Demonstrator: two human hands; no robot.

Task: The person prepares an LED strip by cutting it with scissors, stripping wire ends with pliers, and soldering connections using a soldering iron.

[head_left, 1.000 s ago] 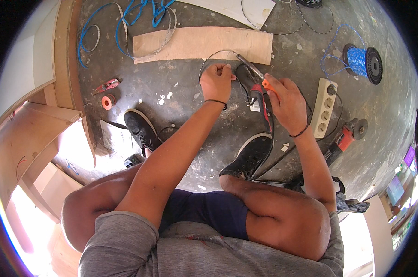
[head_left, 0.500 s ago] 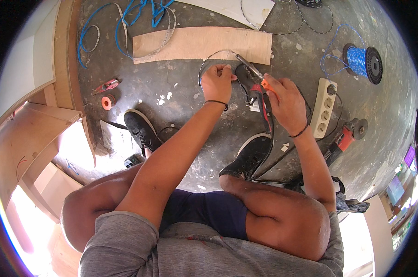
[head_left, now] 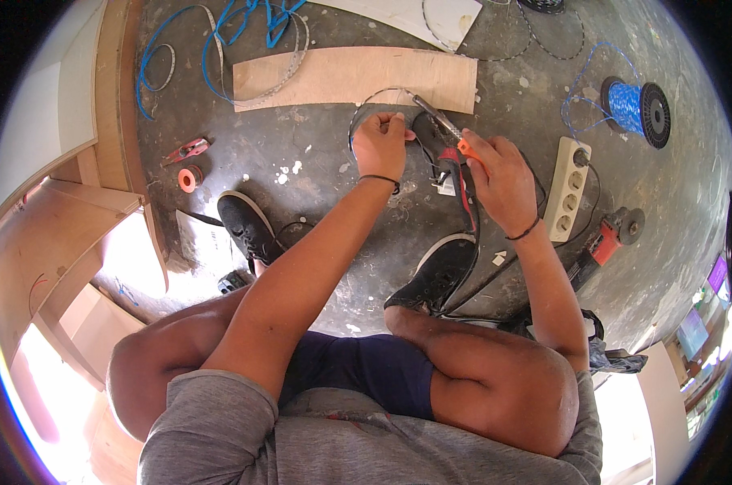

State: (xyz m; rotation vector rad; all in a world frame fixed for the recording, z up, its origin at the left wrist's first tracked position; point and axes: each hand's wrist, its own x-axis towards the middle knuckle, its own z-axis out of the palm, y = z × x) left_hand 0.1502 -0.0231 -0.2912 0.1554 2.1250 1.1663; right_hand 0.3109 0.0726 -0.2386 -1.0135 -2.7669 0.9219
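My right hand [head_left: 505,184] is closed around the orange handle of a soldering iron [head_left: 440,117], whose metal barrel points up and to the left. Its tip is at or very near the end of a thin black-and-white wire [head_left: 368,99]; whether they touch I cannot tell. The wire arcs up from beside my left hand [head_left: 380,147], whose fingers are pinched together. What lies between those fingertips is too small to make out. Just beyond both hands a curved plywood strip [head_left: 342,77] rests on the floor. Between my hands lies a red and black tool [head_left: 458,182], partly hidden.
On the right are a white power strip [head_left: 563,198], a spool of blue cord [head_left: 627,105] and an angle grinder [head_left: 607,241]. A small orange-red spool [head_left: 190,179] and a red-handled hand tool [head_left: 188,151] lie left. Wooden cabinetry [head_left: 119,105] borders the left side. My shoes [head_left: 435,275] flank the workspace.
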